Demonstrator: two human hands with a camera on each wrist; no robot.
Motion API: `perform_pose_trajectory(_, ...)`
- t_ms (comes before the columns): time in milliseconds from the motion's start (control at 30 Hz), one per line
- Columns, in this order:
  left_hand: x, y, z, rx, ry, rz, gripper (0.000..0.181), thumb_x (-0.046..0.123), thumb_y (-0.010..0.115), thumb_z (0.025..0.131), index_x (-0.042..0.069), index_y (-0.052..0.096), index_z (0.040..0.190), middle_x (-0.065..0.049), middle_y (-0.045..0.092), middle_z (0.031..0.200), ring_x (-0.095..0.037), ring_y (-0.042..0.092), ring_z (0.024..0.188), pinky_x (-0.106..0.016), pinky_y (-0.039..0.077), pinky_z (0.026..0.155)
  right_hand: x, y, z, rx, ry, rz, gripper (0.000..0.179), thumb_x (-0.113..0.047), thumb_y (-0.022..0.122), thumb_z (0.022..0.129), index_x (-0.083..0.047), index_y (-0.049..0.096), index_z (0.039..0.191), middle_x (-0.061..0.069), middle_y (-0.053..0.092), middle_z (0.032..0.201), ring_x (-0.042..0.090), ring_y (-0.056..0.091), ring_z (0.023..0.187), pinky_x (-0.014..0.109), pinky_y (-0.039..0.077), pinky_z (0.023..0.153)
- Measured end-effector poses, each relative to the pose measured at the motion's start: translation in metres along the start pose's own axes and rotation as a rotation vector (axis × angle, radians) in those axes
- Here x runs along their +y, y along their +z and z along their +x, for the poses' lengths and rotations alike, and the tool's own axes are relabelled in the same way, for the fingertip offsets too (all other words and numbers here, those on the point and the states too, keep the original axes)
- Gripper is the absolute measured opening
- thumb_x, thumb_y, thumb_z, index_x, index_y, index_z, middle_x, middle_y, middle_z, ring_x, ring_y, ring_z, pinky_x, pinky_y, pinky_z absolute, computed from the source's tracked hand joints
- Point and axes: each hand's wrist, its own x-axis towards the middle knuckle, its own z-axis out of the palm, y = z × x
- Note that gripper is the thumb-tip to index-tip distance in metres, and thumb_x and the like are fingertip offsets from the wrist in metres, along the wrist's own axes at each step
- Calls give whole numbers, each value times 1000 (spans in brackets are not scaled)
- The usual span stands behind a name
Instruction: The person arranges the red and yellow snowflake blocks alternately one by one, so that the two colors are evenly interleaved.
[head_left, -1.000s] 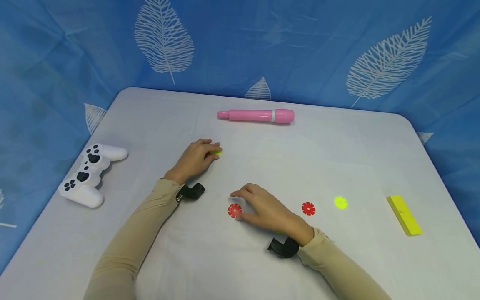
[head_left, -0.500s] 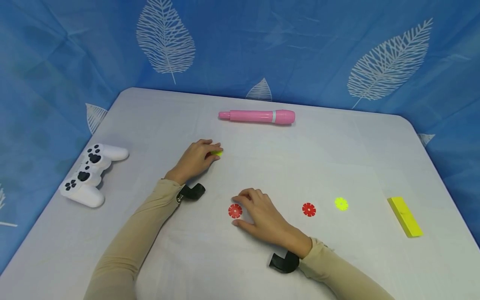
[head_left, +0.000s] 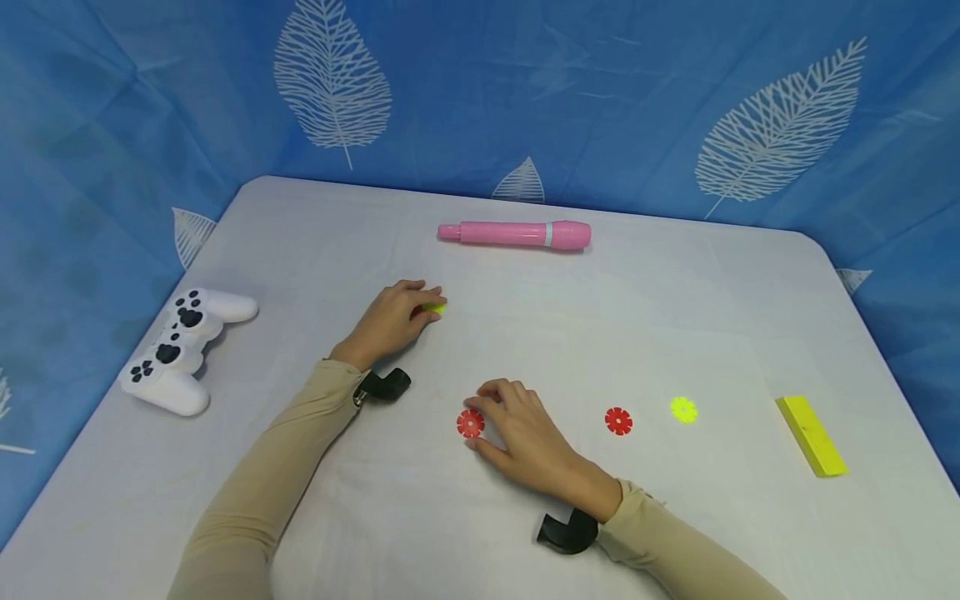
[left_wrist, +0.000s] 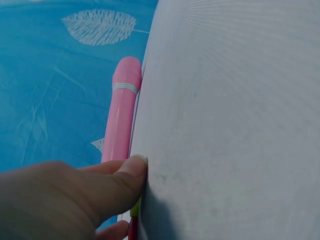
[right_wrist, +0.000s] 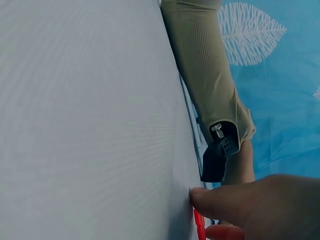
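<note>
Near the middle of the white table, my left hand (head_left: 386, 325) pinches a yellow notched plastic disc (head_left: 437, 307), mostly covered by its fingers. The left wrist view adds a sliver of red beside the yellow edge under the thumb. Closer to me, my right hand (head_left: 528, 442) has thumb and forefinger curled around a red notched disc (head_left: 470, 423) lying flat, with fingertips right at its rim. The same red disc (right_wrist: 199, 224) shows edge-on between those fingers in the right wrist view. Another red disc (head_left: 618, 421) and a yellow disc (head_left: 684, 409) lie to the right.
A white game controller (head_left: 187, 350) lies at the table's left side. At the back is a pink toy microphone (head_left: 514, 235). A yellow rectangular block (head_left: 812, 435) sits far right. Behind hangs a blue curtain (head_left: 585, 92) with white leaf prints.
My right hand has shifted slightly toward me, its fingers going from hovering about the red disc to closing in at its rim. The left hand has stayed in place.
</note>
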Motion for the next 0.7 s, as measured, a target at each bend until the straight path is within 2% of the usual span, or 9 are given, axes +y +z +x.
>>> perform_pose_trajectory(367, 0, 1, 0, 9, 4, -3, 31, 22, 58, 89, 12, 62, 117, -3, 54, 130, -29, 43, 126, -46, 33, 105, -3, 0, 0, 35, 49, 68, 37, -28, 69, 77, -14, 62, 111, 2, 52, 113, 17, 46, 102, 34, 37, 86)
perform_pose_trajectory(700, -1, 0, 0, 16, 24, -16, 31, 21, 58, 88, 11, 62, 117, -5, 55, 129, -29, 43, 126, -45, 33, 106, -6, 2, -2, 68, 65, 50, 32, -26, 70, 77, -15, 64, 106, 3, 52, 113, 17, 47, 101, 32, 37, 82)
